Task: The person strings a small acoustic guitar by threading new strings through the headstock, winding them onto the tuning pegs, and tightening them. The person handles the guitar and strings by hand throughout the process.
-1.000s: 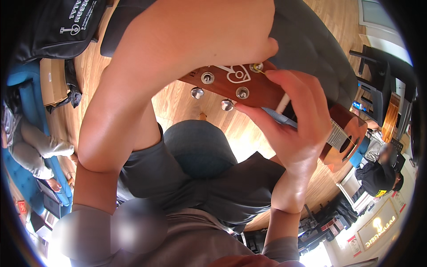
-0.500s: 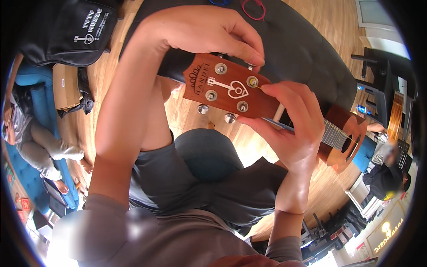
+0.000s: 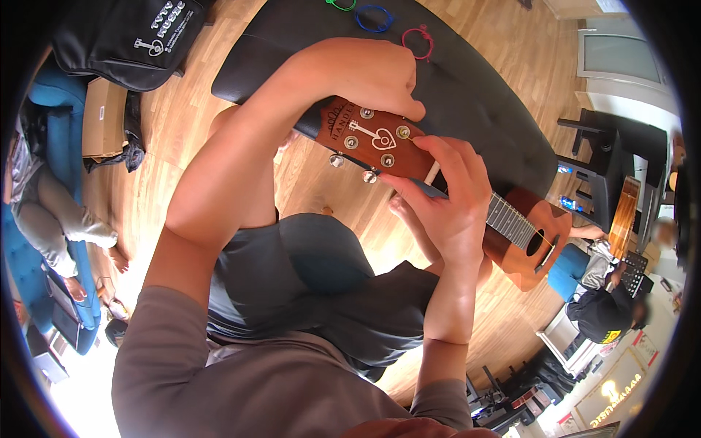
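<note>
A brown wooden ukulele slants across my front, its headstock toward the left and its body low to the right. My left hand is closed at the headstock's far edge, thumb tip by the far tuning peg; the knob is hidden behind it. My right hand grips the headstock near the nut. Its index fingertip rests beside a string post wound with yellowish string, while the thumb lies at the near edge beside a silver tuning knob.
A black padded bench stands beyond, carrying a pink coil, a blue coil and a green one. A black bag and cardboard box are at left. People sit at both sides; a stool is between my legs.
The view has shifted, bringing the green coil in. My left hand has turned at the tuning peg, its fingers curled further out of sight. My right hand keeps its hold on the headstock.
</note>
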Demonstrator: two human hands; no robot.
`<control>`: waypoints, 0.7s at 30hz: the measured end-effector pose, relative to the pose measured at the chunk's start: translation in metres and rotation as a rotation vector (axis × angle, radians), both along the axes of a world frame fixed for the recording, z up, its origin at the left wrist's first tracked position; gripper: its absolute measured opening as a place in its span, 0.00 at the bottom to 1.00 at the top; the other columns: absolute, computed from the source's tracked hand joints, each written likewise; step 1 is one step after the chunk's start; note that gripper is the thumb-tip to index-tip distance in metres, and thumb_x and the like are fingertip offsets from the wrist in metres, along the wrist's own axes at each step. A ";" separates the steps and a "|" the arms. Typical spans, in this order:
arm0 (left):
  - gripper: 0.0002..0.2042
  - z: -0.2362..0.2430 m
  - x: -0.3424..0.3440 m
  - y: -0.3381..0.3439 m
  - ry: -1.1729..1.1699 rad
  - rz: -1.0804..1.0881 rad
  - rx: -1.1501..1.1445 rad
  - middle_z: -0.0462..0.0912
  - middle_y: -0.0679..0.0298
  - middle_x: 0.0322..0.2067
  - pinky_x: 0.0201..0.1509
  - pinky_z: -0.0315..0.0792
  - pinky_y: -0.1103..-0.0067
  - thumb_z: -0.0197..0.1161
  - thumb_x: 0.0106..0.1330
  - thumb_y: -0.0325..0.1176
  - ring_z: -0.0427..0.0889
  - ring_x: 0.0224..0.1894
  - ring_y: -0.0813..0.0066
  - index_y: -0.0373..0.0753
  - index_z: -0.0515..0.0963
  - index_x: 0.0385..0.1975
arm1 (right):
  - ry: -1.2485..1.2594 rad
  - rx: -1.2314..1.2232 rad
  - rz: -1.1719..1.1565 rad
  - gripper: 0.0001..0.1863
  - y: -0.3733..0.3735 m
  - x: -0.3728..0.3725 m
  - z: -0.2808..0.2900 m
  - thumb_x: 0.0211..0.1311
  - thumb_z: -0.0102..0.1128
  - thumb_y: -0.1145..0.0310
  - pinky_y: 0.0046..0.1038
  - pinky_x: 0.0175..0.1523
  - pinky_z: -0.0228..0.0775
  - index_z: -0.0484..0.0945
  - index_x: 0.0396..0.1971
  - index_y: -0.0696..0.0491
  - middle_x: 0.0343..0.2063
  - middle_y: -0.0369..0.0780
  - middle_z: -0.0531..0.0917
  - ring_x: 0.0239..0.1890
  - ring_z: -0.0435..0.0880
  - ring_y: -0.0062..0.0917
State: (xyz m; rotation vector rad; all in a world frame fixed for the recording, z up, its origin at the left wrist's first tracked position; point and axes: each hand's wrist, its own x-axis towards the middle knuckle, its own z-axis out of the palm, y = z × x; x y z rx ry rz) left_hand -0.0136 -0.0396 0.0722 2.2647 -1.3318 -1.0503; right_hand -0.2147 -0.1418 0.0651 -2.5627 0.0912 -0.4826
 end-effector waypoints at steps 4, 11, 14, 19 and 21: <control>0.16 -0.010 0.016 0.013 0.336 -0.102 -0.147 0.86 0.66 0.31 0.41 0.73 0.77 0.63 0.69 0.45 0.81 0.33 0.79 0.36 0.85 0.38 | -0.021 0.030 0.013 0.28 0.001 0.000 0.001 0.37 0.84 0.61 0.32 0.38 0.72 0.82 0.42 0.51 0.35 0.37 0.84 0.33 0.81 0.31; 0.17 -0.024 0.016 0.016 0.750 -0.030 -0.368 0.84 0.70 0.27 0.38 0.70 0.79 0.65 0.68 0.47 0.78 0.32 0.83 0.37 0.84 0.30 | -0.063 0.070 0.015 0.29 0.006 -0.001 0.017 0.36 0.84 0.62 0.33 0.39 0.73 0.82 0.41 0.51 0.36 0.39 0.84 0.35 0.82 0.35; 0.23 0.000 0.014 0.011 0.284 -0.007 -0.087 0.79 0.69 0.18 0.30 0.68 0.73 0.67 0.63 0.54 0.77 0.25 0.79 0.38 0.80 0.19 | -0.034 0.029 0.000 0.28 0.007 -0.001 0.013 0.37 0.84 0.61 0.33 0.39 0.72 0.82 0.42 0.51 0.35 0.38 0.83 0.34 0.81 0.33; 0.26 -0.007 -0.005 0.006 -0.090 0.045 -0.057 0.73 0.64 0.13 0.24 0.64 0.73 0.66 0.59 0.57 0.74 0.19 0.72 0.38 0.76 0.15 | -0.026 -0.039 0.028 0.28 0.005 0.004 0.000 0.39 0.81 0.61 0.33 0.37 0.69 0.81 0.44 0.50 0.32 0.35 0.81 0.33 0.80 0.30; 0.25 -0.015 -0.004 0.006 -0.112 0.088 -0.121 0.73 0.64 0.13 0.25 0.65 0.73 0.66 0.60 0.55 0.73 0.19 0.73 0.38 0.76 0.15 | -0.038 -0.038 0.027 0.29 0.002 0.005 -0.002 0.39 0.81 0.60 0.33 0.37 0.69 0.81 0.44 0.50 0.32 0.35 0.81 0.33 0.80 0.30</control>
